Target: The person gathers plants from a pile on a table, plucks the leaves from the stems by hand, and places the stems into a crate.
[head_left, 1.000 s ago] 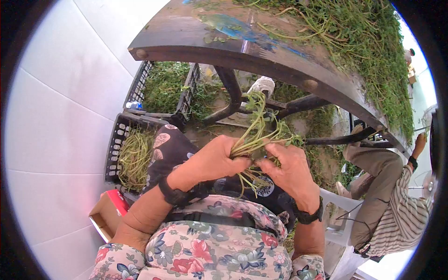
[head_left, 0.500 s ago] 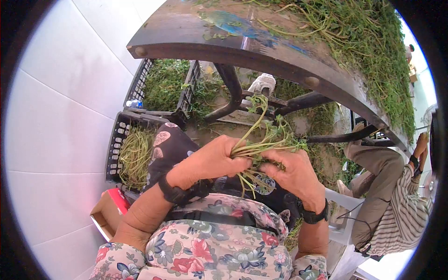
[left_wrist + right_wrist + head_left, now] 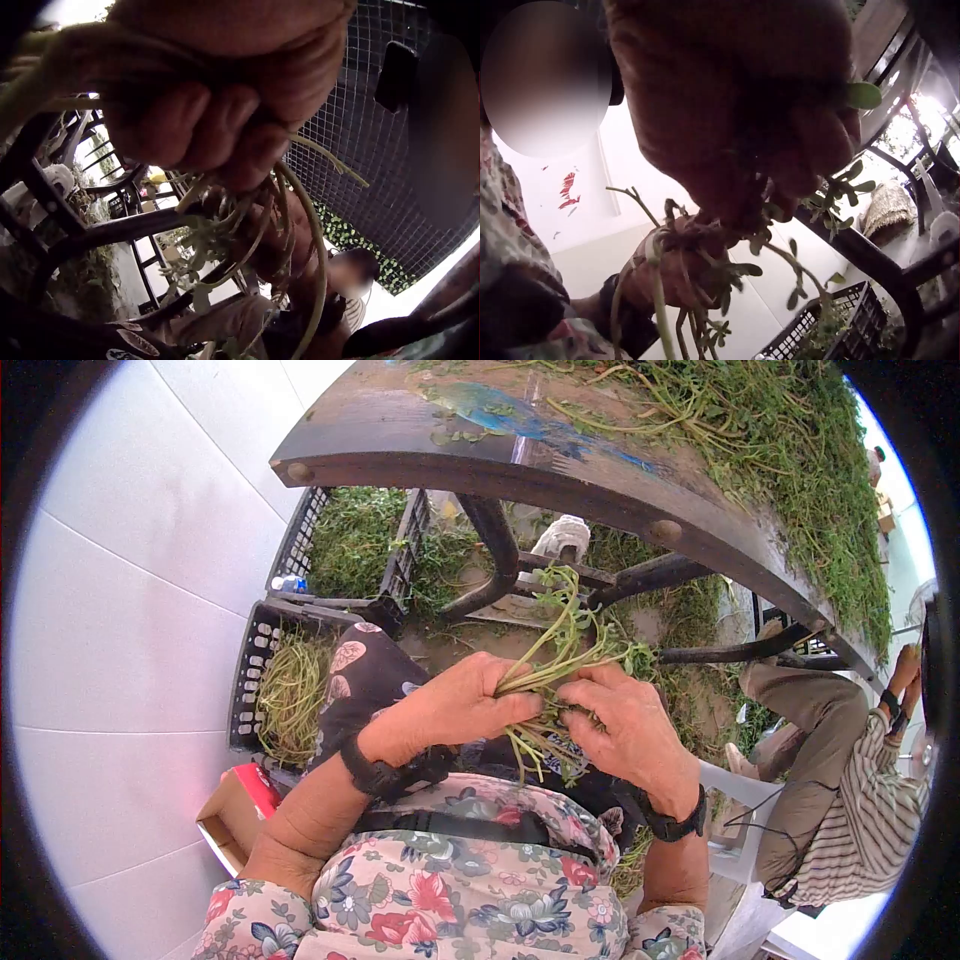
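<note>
In the head view, a bunch of leafy green stems [image 3: 548, 672] lies across both hands above the lap. The left hand [image 3: 455, 705] grips it, and stem ends hang below that hand. Beside it on the right, the right hand [image 3: 628, 728] has its thumb and bent fingers pinching stems of the bunch. In the left wrist view the left hand [image 3: 217, 97] shows its fingers curled round stems, with loose ends hanging down. The right hand [image 3: 742, 105] covers much of the right wrist view, small leaves [image 3: 832, 202] sticking out around its fingertips.
A table [image 3: 600, 495] piled with greens [image 3: 800, 490] stands in front. At the left are a crate of bare stems [image 3: 243, 690], a crate of leafy greens [image 3: 290, 535] and a red-edged box [image 3: 225, 815]. Another person [image 3: 850, 830] sits at the right.
The right hand has shifted slightly right and down, its fingers moving among the stems. The leafy tops have swayed. The left hand keeps its grip in nearly the same place.
</note>
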`<state>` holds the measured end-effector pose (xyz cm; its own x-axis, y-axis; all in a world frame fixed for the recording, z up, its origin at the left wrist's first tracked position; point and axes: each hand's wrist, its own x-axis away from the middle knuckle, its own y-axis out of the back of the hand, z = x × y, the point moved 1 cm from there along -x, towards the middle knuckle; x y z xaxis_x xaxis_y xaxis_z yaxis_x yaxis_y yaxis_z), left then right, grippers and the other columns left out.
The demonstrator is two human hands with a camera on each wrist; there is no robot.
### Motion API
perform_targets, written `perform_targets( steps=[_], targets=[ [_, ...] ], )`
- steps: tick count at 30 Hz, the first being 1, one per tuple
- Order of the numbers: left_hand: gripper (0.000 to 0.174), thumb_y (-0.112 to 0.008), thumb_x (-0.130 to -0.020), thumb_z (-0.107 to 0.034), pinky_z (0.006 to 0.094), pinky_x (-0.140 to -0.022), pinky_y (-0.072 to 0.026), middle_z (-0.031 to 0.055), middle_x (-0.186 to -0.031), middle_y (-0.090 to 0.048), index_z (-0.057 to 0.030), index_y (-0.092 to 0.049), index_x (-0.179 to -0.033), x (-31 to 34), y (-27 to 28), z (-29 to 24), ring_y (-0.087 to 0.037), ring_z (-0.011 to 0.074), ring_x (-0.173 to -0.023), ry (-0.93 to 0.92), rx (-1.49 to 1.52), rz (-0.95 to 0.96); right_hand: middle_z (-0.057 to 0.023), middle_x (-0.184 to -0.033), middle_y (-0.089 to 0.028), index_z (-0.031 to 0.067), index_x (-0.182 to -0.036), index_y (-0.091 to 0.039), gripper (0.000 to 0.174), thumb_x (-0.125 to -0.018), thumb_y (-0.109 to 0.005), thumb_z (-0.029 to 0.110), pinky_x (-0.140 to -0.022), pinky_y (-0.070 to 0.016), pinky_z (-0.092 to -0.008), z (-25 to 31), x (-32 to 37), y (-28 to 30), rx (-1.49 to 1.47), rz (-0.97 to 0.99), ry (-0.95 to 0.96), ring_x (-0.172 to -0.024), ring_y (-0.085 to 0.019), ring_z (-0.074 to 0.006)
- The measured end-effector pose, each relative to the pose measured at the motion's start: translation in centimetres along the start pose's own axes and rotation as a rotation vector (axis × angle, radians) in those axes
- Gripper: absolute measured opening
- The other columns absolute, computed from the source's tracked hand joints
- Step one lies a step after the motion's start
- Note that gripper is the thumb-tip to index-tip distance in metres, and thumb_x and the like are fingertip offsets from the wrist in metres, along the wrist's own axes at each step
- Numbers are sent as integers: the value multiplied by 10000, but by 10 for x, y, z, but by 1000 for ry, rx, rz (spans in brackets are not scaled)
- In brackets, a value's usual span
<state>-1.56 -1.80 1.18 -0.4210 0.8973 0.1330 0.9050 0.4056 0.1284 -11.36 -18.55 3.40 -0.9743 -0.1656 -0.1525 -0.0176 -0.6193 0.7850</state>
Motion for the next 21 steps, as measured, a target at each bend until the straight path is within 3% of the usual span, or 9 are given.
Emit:
perform_targets(
  steps=[3, 6, 9, 11, 15, 17, 20, 21],
  targets=[
    [160, -542, -831, -196, 195, -405, -275, -65, -549, -419, -42, -550, -786, 1, 3, 0, -355, 23, -468, 75, 37, 50, -157, -862, -566, 44, -916, -531, 154, -768, -528, 85, -649, -465, -413, -2, -1, 0, -16, 14, -16, -767, -562, -349],
    [195, -526, -815, -186, 266, -438, -348, 28, -521, -457, 6, -528, -779, 1, 3, -4, -401, 85, -476, -1, -5, 29, -153, -852, -566, 44, -911, -519, 137, -779, -517, 81, -633, -463, -416, -1, 0, 0, -21, 50, -51, -763, -564, -346],
    [197, -525, -832, -192, 260, -436, -342, 21, -517, -449, -1, -532, -787, 3, 3, -1, -389, 78, -478, 107, 78, 43, -155, -841, -568, 46, -912, -515, 136, -781, -512, 83, -621, -459, -422, -3, 1, -2, 12, 17, -8, -755, -562, -346],
    [208, -516, -845, -200, 254, -433, -336, 12, -511, -442, -3, -532, -778, 2, 2, -1, -381, 74, -474, 76, 50, 40, -156, -832, -568, 49, -914, -516, 139, -780, -505, 82, -615, -457, -425, -4, 1, -3, 56, 24, -8, -748, -559, -346],
    [230, -539, -855, -242, 208, -408, -272, -61, -543, -418, -32, -545, -761, -1, 0, -9, -349, 36, -464, 85, 61, -14, -153, -830, -567, 49, -897, -535, 142, -763, -502, 81, -606, -458, -414, 0, -4, -10, 125, -129, -52, -718, -554, -344],
    [231, -538, -853, -247, 212, -409, -275, -59, -549, -425, -33, -555, -766, -3, 2, -8, -351, 35, -466, 54, 4, -23, -145, -822, -572, 39, -876, -542, 137, -752, -504, 81, -586, -457, -396, -6, -7, -17, 131, -218, -87, -699, -556, -339],
    [248, -542, -853, -270, 207, -412, -286, -60, -570, -448, -33, -577, -791, 4, 5, -9, -360, 29, -476, 81, 45, 4, -107, -773, -578, 19, -872, -550, 136, -762, -497, 79, -527, -434, -348, -56, 7, -29, 497, -387, 35, -613, -548, -284],
    [258, -544, -854, -281, 204, -413, -291, -61, -579, -458, -32, -585, -801, 7, 6, -10, -363, 26, -481, 101, 80, 20, -38, -704, -558, 9, -884, -557, 147, -784, -462, 61, -498, -396, -284, -52, 12, -13, -12, -475, -273, -562, -496, -171]
  ],
)
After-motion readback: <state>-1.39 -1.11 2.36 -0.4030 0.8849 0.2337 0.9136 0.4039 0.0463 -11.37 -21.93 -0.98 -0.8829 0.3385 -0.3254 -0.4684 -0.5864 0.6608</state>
